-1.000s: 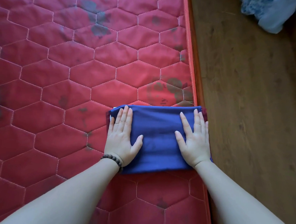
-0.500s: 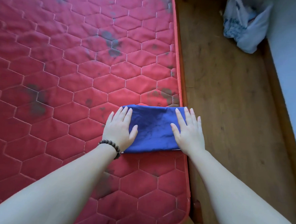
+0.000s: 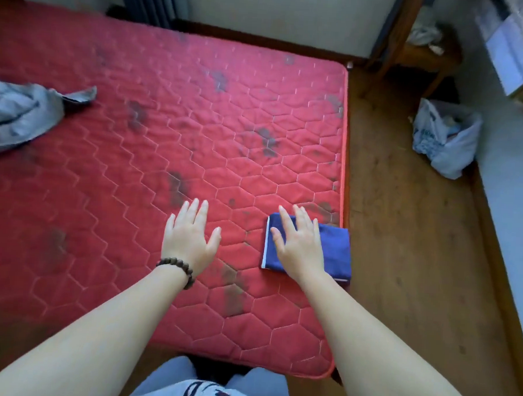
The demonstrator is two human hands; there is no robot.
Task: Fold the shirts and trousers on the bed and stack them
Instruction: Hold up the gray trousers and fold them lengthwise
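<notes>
The left hand (image 3: 188, 239) has come off the blue garment (image 3: 333, 250) and now sits to its left over bare mattress (image 3: 135, 161), fingers straight and spread, holding nothing; whether it touches the mattress or hovers above it is not clear. A second ago both palms were flat on the folded cloth. The right hand (image 3: 300, 248) stays on it, fingers straight and flat on top, pressing rather than gripping. The garment lies as a compact folded rectangle at the right edge of the bed, its right side just at the rim, and it looks narrower than it did, so a last fold seems to have been made.

The view has also lifted, and a crumpled grey garment (image 3: 19, 115) now shows at the far left of the bed, well apart from the blue one. That reads as the blue piece being finished and the grey one being next: the left hand looks already on its way toward it. No stack exists yet, only this one folded piece.
</notes>
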